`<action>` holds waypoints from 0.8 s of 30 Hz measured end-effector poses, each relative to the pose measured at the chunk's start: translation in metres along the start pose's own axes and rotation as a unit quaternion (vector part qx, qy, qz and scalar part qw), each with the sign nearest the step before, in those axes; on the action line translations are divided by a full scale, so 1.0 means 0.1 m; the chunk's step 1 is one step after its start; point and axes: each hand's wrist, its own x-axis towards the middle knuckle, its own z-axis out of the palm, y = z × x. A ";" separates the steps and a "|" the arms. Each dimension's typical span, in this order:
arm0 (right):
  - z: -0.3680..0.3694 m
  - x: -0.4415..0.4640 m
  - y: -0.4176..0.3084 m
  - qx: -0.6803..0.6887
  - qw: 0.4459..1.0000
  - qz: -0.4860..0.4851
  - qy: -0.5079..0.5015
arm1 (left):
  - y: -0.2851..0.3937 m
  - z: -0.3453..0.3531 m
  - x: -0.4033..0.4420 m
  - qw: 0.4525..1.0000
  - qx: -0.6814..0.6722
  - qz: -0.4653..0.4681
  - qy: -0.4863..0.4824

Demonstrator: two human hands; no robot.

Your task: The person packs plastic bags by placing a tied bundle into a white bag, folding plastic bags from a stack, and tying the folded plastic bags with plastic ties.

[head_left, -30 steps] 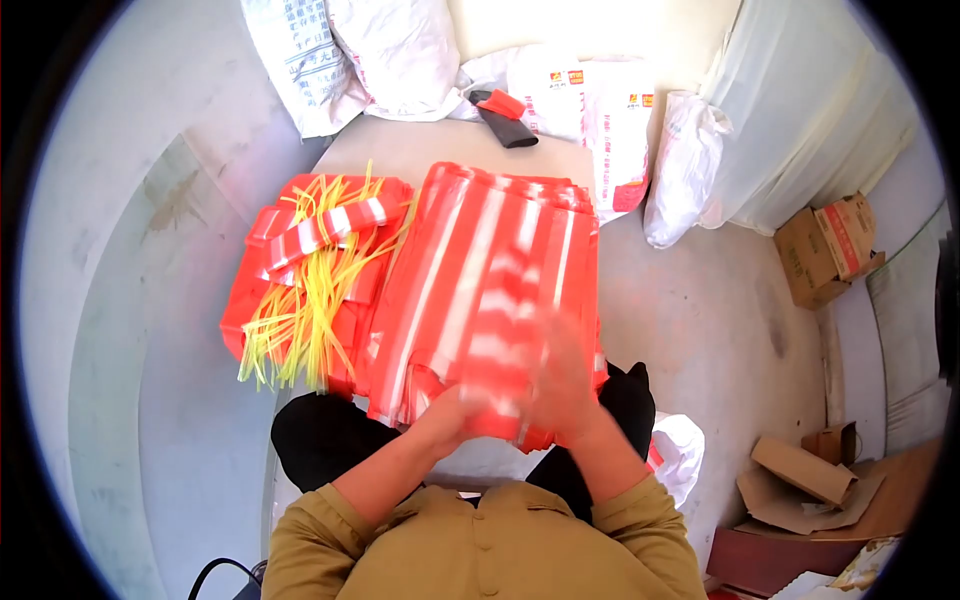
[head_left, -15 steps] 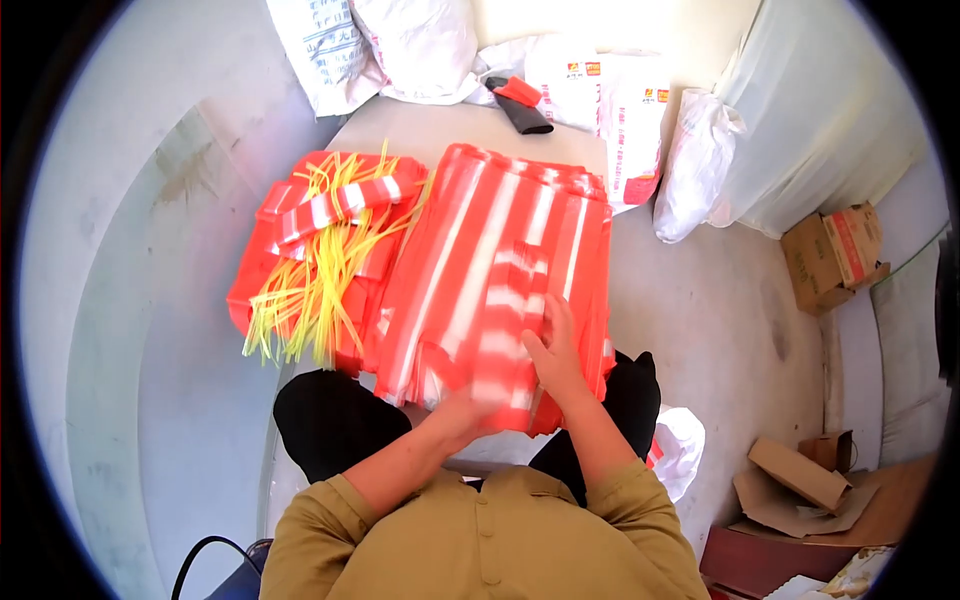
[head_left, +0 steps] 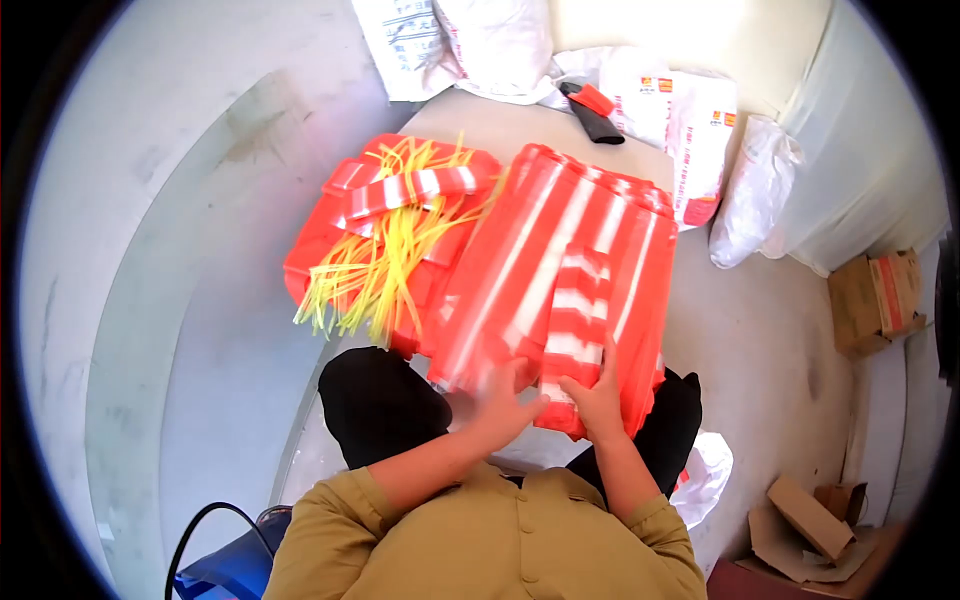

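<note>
A stack of red-and-white striped plastic bags [head_left: 520, 230] lies in front of me, its near end close to my knees. On its right part rests a narrow folded striped bag [head_left: 577, 310], lengthwise towards me. My right hand [head_left: 602, 402] grips that bundle near its lower right edge, thumb across the top and fingers along the side. Just left of its near end, my left hand [head_left: 505, 405] is open, fingers apart and slightly blurred. Left of the stack, yellow ties [head_left: 385, 265] lie loosely over a red pile [head_left: 320, 255], with a folded striped bundle [head_left: 410, 192] among them.
White printed sacks [head_left: 500, 50] stand along the far edge of the pale work surface [head_left: 470, 115]. A black-and-red object [head_left: 595, 115] lies beside them. Cardboard boxes [head_left: 875, 300] are on the floor at right, and a white bag [head_left: 708, 470] is by my right knee.
The view has swung left, so everything appears further right. My left hand has come off the folded bag's near end and opened; my right hand has slid nearer to me along it.
</note>
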 end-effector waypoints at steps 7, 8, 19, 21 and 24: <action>-0.02 -0.02 -0.16 0.044 0.997 0.060 -0.005 | -0.58 -0.97 0.66 0.937 0.190 -0.002 0.292; -0.04 -0.01 -0.14 0.057 0.997 0.055 -0.009 | -0.72 -1.06 0.73 0.945 0.152 -0.027 0.289; -0.04 -0.03 -0.36 0.139 0.984 0.110 0.006 | -0.15 -1.32 0.68 0.951 -0.240 -0.137 0.139; -0.07 0.01 -0.29 0.171 0.978 0.120 -0.002 | -0.25 -1.32 0.70 0.949 -0.255 -0.123 0.140; -0.09 0.04 -0.31 0.243 0.958 0.150 -0.034 | -0.06 -1.10 0.59 0.953 -0.258 -0.077 0.139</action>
